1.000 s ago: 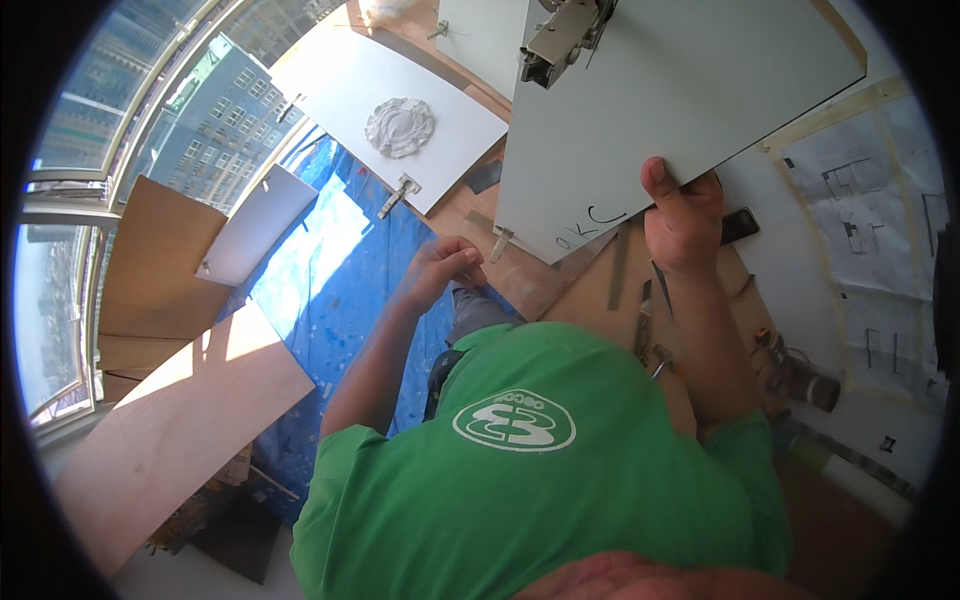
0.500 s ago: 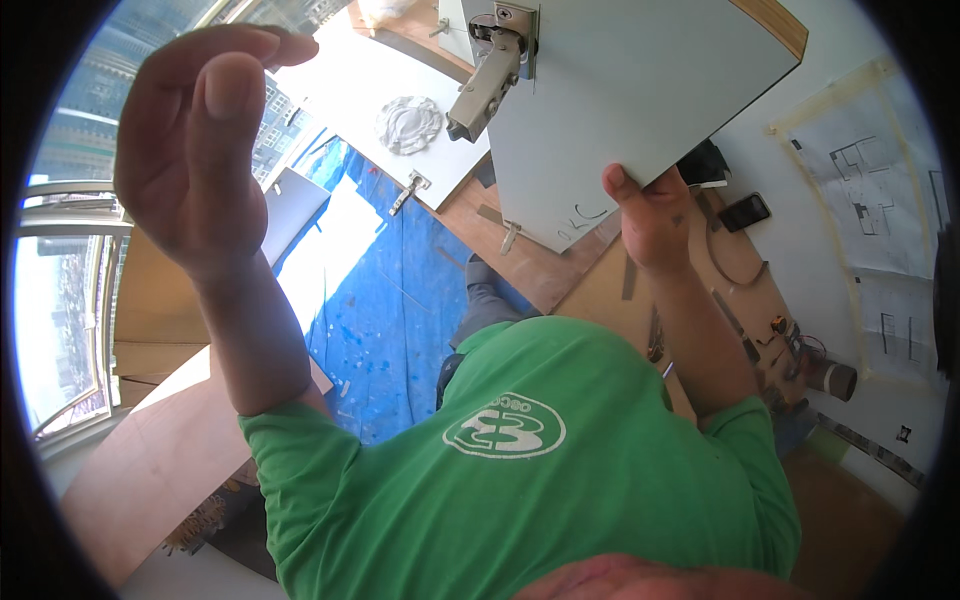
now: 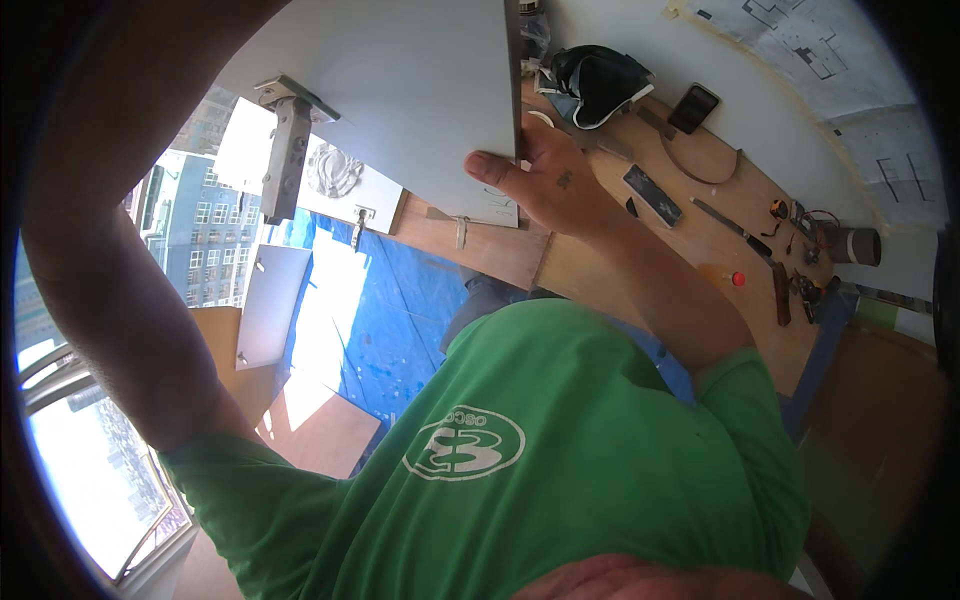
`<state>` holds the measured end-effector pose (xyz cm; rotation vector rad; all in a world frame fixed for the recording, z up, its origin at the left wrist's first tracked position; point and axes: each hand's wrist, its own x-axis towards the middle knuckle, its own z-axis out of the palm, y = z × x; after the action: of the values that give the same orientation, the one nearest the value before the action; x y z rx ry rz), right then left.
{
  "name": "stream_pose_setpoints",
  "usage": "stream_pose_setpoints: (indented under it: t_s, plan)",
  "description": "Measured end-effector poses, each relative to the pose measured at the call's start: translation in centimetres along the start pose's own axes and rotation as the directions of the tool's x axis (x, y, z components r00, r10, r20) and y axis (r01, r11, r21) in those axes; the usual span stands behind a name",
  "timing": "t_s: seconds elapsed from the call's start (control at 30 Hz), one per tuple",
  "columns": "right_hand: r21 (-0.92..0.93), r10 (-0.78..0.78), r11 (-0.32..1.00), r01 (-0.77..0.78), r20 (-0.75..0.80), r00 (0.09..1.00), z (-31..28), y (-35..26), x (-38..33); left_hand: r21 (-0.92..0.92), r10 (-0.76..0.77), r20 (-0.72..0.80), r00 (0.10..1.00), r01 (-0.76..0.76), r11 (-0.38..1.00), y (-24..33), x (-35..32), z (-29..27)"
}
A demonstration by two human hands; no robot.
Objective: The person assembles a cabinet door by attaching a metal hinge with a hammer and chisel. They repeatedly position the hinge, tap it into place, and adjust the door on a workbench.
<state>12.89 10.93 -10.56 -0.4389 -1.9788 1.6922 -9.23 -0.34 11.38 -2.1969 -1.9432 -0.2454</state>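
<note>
A white cabinet door is held up in front of me, tilted, its dark edge toward the right. My right hand grips this edge near its lower corner, thumb on the white face and fingers behind. A metal concealed hinge sticks out from the door's left part, its arm hanging down. A second hinge shows near the lower corner. My left hand is raised at the upper left, beside the door; its fingers are out of the picture, so what they touch is hidden.
Another white panel with a hinge lies beyond the door. On the wooden worktop at right lie a phone, a black bag, a chisel-like tool and several other tools. Blue sheeting covers the floor; a window is at left.
The door has moved left and up in the picture and turned, with my right hand still on its edge. My left hand has risen toward the door's left side, its fingers leaving the picture.
</note>
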Motion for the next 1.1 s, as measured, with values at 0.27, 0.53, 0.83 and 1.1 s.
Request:
stream_pose_setpoints:
  t_s: [0.27, 0.53, 0.83, 1.1]
  plan:
    - [0.181, 0.05, 0.983, -0.037, -0.067, 0.996, -5.5, 5.6, -3.2, 0.05, -0.09, 0.027, 0.996, 0.088, 0.995, 0.2, 1.3, -1.2]
    - [-0.122, 0.698, 0.662, -0.74, -0.261, 0.667, -8.4, 27.1, -23.8, 0.177, 0.04, 0.047, 0.998, -0.048, 0.983, -0.3, 0.9, -1.9]
    - [-0.234, 0.669, 0.494, -0.837, -0.513, 0.538, -6.7, 29.6, -34.1, -0.172, 0.116, 0.191, 0.975, -0.084, 0.982, 0.2, 2.7, -2.8]
    - [-0.535, 0.401, 0.23, -0.813, -0.709, 0.58, -11.9, 30.8, -28.1, -0.242, 0.078, 0.284, 0.956, -0.007, 0.97, 0.4, 3.4, -4.4]
